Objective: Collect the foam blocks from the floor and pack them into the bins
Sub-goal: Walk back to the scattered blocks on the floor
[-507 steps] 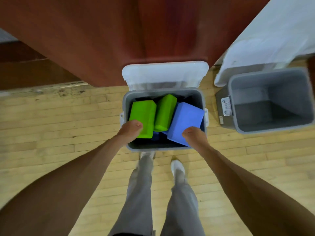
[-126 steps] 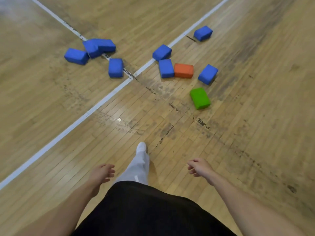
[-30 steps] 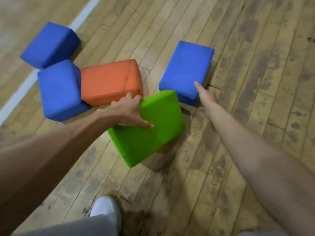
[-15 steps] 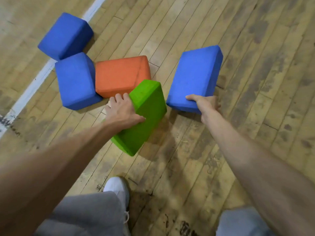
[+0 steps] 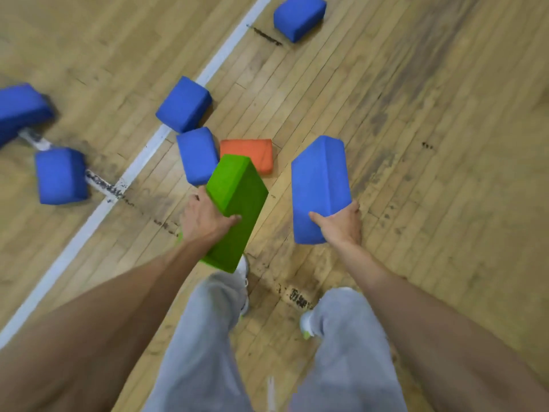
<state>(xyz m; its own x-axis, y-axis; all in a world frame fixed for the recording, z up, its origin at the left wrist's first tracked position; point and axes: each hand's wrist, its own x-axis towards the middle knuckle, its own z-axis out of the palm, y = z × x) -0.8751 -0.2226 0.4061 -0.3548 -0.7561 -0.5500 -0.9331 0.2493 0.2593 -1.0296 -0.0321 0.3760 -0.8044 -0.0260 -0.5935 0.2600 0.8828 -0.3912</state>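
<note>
L hand (image 5: 205,220) gripped a green block (image 5: 237,200) near its lower end, thumb across the face. R hand (image 5: 338,226) clasped a blue block (image 5: 319,182) at its near end. Both were held off the floor (image 5: 416,144); an orange block (image 5: 252,150) lay just beyond.

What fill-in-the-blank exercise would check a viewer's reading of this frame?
The green block is gripped by the ___.
The held blue block is gripped by the ___.
The orange block lies untouched on the ___.
Missing words: left hand; right hand; floor.
</note>
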